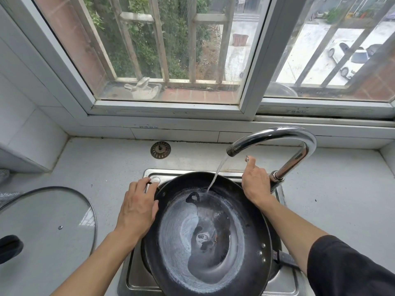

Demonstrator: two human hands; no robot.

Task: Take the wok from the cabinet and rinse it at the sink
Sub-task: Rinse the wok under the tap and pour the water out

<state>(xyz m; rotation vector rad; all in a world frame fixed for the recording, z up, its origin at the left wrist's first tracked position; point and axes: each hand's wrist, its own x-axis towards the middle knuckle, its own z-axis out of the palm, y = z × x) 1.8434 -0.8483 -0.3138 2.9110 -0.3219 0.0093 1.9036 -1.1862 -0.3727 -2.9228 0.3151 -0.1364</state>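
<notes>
1. The left hand (139,207) lies on the left rim of the wok (210,238), fingers curved over the edge near the small loop handle, steadying it. I cannot tell how firmly it grips.
2. The right hand (255,182) is at the base of the faucet (299,150), fingers curled round what seems to be the tap lever; the lever itself is mostly hidden behind the hand.
3. The wok sits in the sink (136,280), tilted a little, its long handle (286,260) pointing toward the person's right. A stream of water (217,175) falls from the spout onto the far inner wall, and water swirls and pools in the bottom.
4. Step in hand, as I judge it: the wok is out of the cabinet and the rinse is under way, so the task is well along.
5. The next move probably calls for tipping or swirling the wok so water reaches the whole inside, then pouring it out and closing the tap. The right hand would need to leave the faucet and take the long handle.
6. Around: a glass lid (49,223) with a dark knob lies on the counter to the left, well apart from the sink. A sink strainer (160,149) rests on the counter behind the basin, below the window (171,60).
7. In the way: the wok nearly fills the basin, and the faucet arches close over its far rim, leaving little room to tilt it.
</notes>
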